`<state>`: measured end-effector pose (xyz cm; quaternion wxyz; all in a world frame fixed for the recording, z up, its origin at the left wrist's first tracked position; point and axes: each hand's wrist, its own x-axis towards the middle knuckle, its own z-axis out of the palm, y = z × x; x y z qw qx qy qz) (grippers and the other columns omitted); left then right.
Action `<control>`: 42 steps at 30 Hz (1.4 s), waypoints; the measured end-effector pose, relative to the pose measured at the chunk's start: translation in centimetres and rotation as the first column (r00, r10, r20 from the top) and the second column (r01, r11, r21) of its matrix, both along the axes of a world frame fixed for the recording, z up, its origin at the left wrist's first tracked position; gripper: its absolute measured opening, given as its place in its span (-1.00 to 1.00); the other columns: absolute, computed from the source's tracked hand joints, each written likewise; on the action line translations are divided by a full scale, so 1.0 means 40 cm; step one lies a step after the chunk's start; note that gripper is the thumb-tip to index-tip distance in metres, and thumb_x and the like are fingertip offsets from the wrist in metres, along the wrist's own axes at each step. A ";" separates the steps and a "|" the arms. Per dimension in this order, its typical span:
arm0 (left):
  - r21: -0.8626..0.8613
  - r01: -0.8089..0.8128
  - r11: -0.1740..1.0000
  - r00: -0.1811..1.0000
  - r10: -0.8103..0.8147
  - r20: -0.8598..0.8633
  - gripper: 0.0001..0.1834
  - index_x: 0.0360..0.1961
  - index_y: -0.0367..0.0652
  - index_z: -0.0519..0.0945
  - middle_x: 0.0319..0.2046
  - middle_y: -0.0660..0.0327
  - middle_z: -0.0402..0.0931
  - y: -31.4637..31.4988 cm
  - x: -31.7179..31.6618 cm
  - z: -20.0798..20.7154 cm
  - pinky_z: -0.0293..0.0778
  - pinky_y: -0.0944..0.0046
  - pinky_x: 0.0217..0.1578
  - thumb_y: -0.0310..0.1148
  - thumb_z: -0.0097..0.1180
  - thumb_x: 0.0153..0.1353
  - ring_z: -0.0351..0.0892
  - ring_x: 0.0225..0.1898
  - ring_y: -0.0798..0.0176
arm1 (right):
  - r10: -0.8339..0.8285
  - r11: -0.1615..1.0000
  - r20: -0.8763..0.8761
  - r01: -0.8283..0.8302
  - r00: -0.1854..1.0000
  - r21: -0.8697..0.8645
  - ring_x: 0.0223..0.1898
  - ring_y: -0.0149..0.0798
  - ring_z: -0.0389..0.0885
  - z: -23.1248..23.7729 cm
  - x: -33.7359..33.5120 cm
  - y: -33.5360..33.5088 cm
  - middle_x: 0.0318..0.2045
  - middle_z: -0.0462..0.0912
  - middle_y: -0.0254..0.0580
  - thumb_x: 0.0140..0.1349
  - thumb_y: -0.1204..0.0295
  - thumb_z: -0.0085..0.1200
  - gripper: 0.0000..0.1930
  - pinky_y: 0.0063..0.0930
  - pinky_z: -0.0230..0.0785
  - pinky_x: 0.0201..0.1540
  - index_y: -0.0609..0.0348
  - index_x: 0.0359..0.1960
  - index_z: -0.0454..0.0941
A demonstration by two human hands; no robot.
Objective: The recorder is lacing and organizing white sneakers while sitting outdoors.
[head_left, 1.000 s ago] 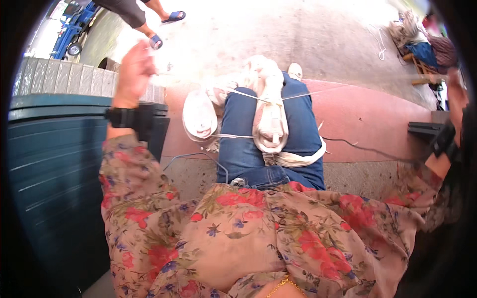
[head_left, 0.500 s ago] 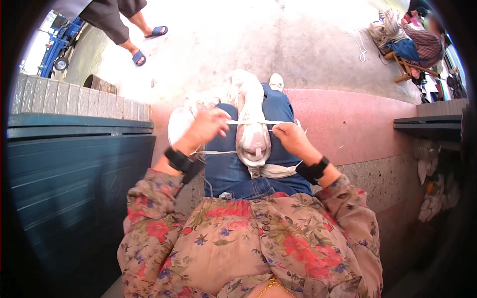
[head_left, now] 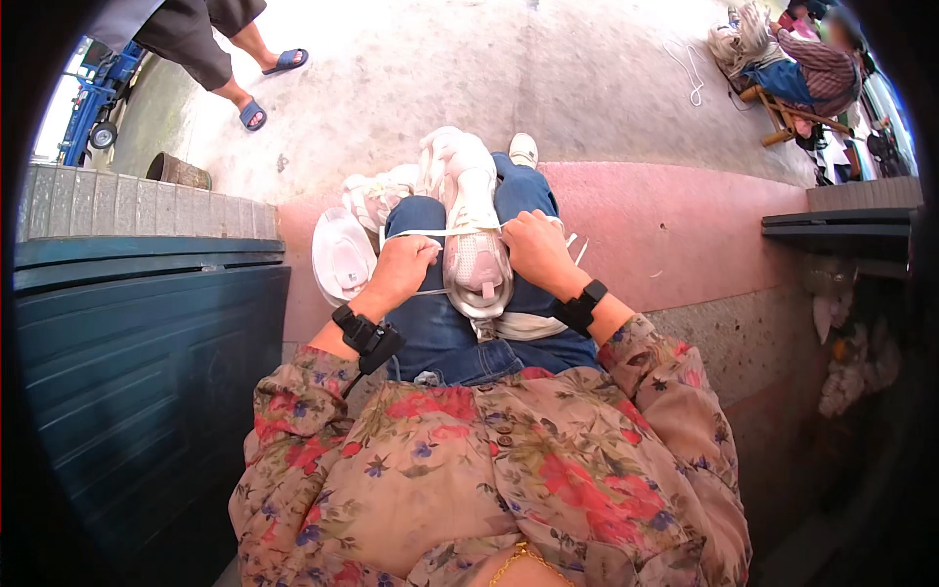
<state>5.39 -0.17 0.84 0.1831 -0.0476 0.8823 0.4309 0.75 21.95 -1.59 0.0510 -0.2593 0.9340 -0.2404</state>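
Note:
A pink-and-white shoe [head_left: 476, 264] rests lengthwise between my thighs, its rounded end toward me in a shiny metallic holder [head_left: 484, 318]. Across it runs a flat white cord [head_left: 458, 232], drawn straight from side to side. My left hand [head_left: 403, 266] is closed beside the shoe's left edge, over my left thigh, and grips the cord. On the other side my right hand [head_left: 536, 252] is curled on the cord, knuckles up, by the shoe's right edge. The fingertips of both hands are partly hidden. A lower cord strand [head_left: 433, 292] passes beneath my left wrist.
Left of my leg lies a white shoe sole [head_left: 342, 256], with more white shoes [head_left: 377, 194] beyond. Dark blue panels [head_left: 147, 362] flank me. A person in blue slippers [head_left: 254, 114] stands ahead left; another sits on a wooden chair [head_left: 780, 122] far right.
My left hand has come down toward me and its loosely spread fingers have closed. My right hand has turned knuckles up beside the shoe. The whole view has shifted slightly.

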 end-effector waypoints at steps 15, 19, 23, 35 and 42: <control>-0.405 0.017 0.914 0.908 -0.184 -0.375 -0.86 -0.55 -0.15 0.55 -0.54 0.16 0.49 0.039 -0.029 -0.011 0.34 0.09 -0.35 -0.32 0.07 -0.02 0.41 -0.34 0.04 | 0.051 0.998 -0.208 -0.044 0.977 0.035 -0.36 -0.17 0.38 0.003 0.024 -0.023 -0.53 0.40 -0.24 -0.12 0.54 -0.04 -0.93 -0.30 0.16 -0.28 0.09 -0.55 0.46; -0.453 0.034 0.891 0.933 -0.191 -0.306 -0.89 -0.55 -0.14 0.55 -0.49 0.19 0.48 0.060 -0.035 -0.006 0.30 0.08 -0.33 -0.35 0.05 -0.06 0.37 -0.28 0.08 | 0.036 0.999 -0.214 -0.030 0.976 0.028 -0.36 -0.17 0.38 -0.005 0.026 -0.028 -0.53 0.40 -0.24 -0.12 0.53 -0.04 -0.94 -0.30 0.16 -0.29 0.09 -0.55 0.46; -0.623 0.077 0.779 0.853 -0.375 -0.363 -0.90 -0.57 -0.16 0.54 -0.52 0.19 0.47 0.093 -0.042 -0.007 0.28 0.12 -0.35 -0.39 0.02 -0.12 0.36 -0.30 0.11 | 0.052 0.999 -0.210 -0.049 0.976 0.019 -0.35 -0.17 0.38 -0.001 0.024 -0.027 -0.53 0.41 -0.24 -0.12 0.53 -0.04 -0.93 -0.30 0.17 -0.28 0.08 -0.56 0.46; -0.662 0.231 0.713 0.713 -0.587 -0.383 -0.95 -0.63 -0.19 0.48 -0.56 0.12 0.42 0.086 -0.079 -0.009 0.31 0.15 -0.39 -0.45 0.01 -0.15 0.36 -0.33 0.07 | 0.054 0.998 -0.197 -0.045 0.979 0.048 -0.32 -0.18 0.39 -0.001 0.025 -0.023 -0.50 0.42 -0.23 -0.12 0.52 -0.04 -0.94 -0.31 0.18 -0.26 0.09 -0.56 0.47; -0.483 -0.037 0.875 0.858 -0.221 -0.464 -0.78 -0.62 -0.21 0.52 -0.56 0.11 0.46 0.093 -0.012 0.014 0.31 0.12 -0.38 -0.26 0.14 -0.08 0.37 -0.39 0.04 | -0.054 0.997 -0.250 0.067 0.967 0.044 -0.31 -0.21 0.37 0.037 0.042 -0.010 -0.50 0.45 -0.26 -0.02 0.31 0.04 -0.85 -0.31 0.17 -0.28 0.10 -0.57 0.52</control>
